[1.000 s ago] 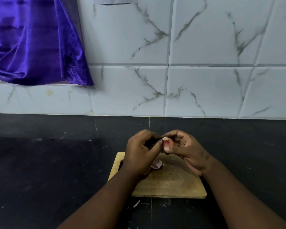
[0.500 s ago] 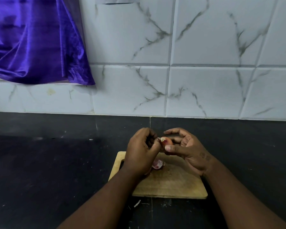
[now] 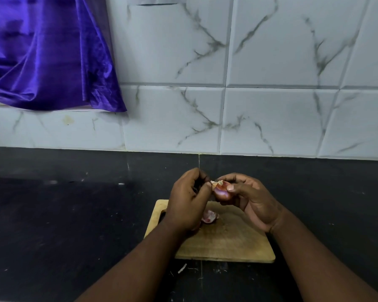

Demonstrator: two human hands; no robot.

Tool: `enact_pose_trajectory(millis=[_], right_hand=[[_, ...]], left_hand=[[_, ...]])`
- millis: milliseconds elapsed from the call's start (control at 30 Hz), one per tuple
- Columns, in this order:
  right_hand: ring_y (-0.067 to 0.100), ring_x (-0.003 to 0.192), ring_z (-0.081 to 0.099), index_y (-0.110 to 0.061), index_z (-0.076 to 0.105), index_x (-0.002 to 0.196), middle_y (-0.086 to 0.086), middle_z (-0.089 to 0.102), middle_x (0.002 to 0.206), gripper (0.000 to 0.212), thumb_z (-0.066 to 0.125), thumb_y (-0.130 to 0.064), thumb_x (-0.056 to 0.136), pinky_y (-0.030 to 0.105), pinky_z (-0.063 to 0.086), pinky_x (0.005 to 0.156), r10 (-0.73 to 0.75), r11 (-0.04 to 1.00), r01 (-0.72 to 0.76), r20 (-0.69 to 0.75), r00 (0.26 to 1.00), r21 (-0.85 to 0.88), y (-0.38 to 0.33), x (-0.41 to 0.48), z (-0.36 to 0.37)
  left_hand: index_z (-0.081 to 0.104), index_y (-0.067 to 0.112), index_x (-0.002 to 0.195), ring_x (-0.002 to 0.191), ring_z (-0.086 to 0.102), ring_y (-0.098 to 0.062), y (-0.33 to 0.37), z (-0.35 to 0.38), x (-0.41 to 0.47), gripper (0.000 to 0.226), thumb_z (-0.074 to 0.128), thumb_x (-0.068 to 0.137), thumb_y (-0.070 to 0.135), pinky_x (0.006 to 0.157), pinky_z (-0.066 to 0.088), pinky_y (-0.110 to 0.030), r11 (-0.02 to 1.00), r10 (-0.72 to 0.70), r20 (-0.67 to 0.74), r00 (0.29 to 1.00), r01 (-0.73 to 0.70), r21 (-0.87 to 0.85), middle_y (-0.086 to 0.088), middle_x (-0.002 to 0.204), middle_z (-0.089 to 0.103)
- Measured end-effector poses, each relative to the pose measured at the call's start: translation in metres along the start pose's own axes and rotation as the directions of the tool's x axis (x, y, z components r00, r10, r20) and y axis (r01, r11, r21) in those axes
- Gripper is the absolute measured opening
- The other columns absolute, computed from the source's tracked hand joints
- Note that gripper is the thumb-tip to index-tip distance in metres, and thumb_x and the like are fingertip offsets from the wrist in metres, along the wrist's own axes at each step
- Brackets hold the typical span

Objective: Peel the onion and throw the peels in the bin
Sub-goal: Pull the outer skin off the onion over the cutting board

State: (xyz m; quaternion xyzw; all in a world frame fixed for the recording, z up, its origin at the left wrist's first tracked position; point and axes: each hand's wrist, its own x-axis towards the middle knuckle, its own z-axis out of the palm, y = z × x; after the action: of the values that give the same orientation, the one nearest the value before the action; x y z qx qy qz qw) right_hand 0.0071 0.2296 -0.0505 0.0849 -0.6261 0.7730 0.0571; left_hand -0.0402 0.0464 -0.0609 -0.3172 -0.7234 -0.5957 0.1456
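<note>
Head view: the right hand (image 3: 255, 201) grips the onion (image 3: 222, 191), a small reddish bulb. Its thumb presses across the front and its fingers curl round the back, holding the bulb in the air above the far edge of the cutting board (image 3: 234, 243). The left hand (image 3: 188, 203) meets it from the other side with its fingers curled in. Its thumb tip and a finger seem to pinch the dry skin (image 3: 216, 183), a pale papery tuft at the end of the bulb. How much of the tuft lies between those fingers is hidden by the knuckles.

I judge that the peeling step is in hand. The side of the bulb facing the camera looks glossy, which suggests some skin is already off. A loose peel (image 3: 210, 216), pink and white, lies on the board just below the hands, partly tucked under the left palm.

The next move probably calls for a firm, steady hold from the right hand while the left pulls the tuft away from the bulb and down its side. The pull should be slow enough that the skin comes off in a strip and does not tear at the tip.

A few pale scraps (image 3: 182, 268) lie on the dark counter (image 3: 74, 214) just in front of the board. They and the peel on the board will have to be gathered later. No bin is in view, so the throwing away is not yet begun. Behind the counter are the marbled tiles (image 3: 271, 118), with a purple cloth (image 3: 48, 57) hanging at the left.
</note>
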Motion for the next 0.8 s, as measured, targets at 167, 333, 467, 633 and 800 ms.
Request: enact_pose_trajectory(millis=[167, 333, 467, 633, 800], right_hand=[[0.032, 0.094, 0.066, 0.002, 0.072, 0.115, 0.027, 0.069, 0.107, 0.032, 0.064, -0.014, 0.089, 0.036, 0.057, 0.081, -0.003, 1.0, 0.003, -0.019, 1.0, 0.003, 0.0013, 0.0006, -0.0007], [0.03, 0.099, 0.069, -0.003, 0.065, 0.124, 0.024, 0.072, 0.113, 0.048, 0.08, -0.01, 0.079, 0.038, 0.059, 0.088, 0.007, 0.999, -0.008, -0.017, 1.0, -0.053, 0.001, -0.0014, -0.0005], [0.03, 0.096, 0.068, -0.003, 0.063, 0.117, 0.02, 0.073, 0.108, 0.049, 0.083, -0.006, 0.072, 0.037, 0.057, 0.081, 0.01, 0.996, -0.012, -0.024, 1.0, -0.092, -0.0004, -0.0017, 0.0016], [0.023, 0.087, 0.07, 0.003, 0.068, 0.117, 0.017, 0.074, 0.099, 0.04, 0.075, -0.008, 0.079, 0.031, 0.056, 0.073, -0.014, 0.999, 0.013, -0.018, 1.0, -0.043, 0.0, -0.0003, 0.0018], [0.022, 0.086, 0.069, 0.0, 0.072, 0.121, 0.021, 0.074, 0.105, 0.04, 0.067, -0.009, 0.082, 0.028, 0.057, 0.073, -0.001, 0.999, 0.001, 0.002, 1.0, 0.041, 0.0023, 0.0023, -0.0004]], left_hand=[[0.07, 0.021, 0.109, 0.093, 0.07, -0.016, 0.0024, -0.0017, -0.0021, 0.008, 0.069, 0.102, 0.024, 0.076, 0.06, -0.034, 0.996, 0.041, 0.056, 0.998, -0.036, -0.083, 0.005, 0.1, 0.071], [0.076, 0.018, 0.098, 0.093, 0.071, -0.016, 0.0, 0.0, 0.0001, 0.007, 0.073, 0.098, 0.011, 0.078, 0.061, -0.035, 0.996, 0.019, 0.024, 1.0, -0.017, -0.092, 0.003, 0.095, 0.074], [0.078, 0.012, 0.096, 0.091, 0.075, -0.02, -0.0019, 0.0009, 0.0013, 0.011, 0.073, 0.096, 0.003, 0.08, 0.064, -0.04, 0.986, -0.022, 0.024, 0.999, 0.025, -0.163, -0.004, 0.094, 0.077], [0.078, 0.008, 0.097, 0.093, 0.076, -0.021, -0.0027, 0.0012, 0.0029, 0.011, 0.071, 0.096, -0.001, 0.083, 0.064, -0.036, 0.973, -0.059, 0.028, 0.998, 0.064, -0.22, -0.007, 0.095, 0.078], [0.075, 0.005, 0.096, 0.088, 0.073, -0.02, -0.0033, 0.0019, 0.0038, 0.011, 0.067, 0.099, -0.001, 0.076, 0.059, -0.027, 0.96, -0.071, 0.029, 0.997, 0.076, -0.27, -0.011, 0.093, 0.077]])
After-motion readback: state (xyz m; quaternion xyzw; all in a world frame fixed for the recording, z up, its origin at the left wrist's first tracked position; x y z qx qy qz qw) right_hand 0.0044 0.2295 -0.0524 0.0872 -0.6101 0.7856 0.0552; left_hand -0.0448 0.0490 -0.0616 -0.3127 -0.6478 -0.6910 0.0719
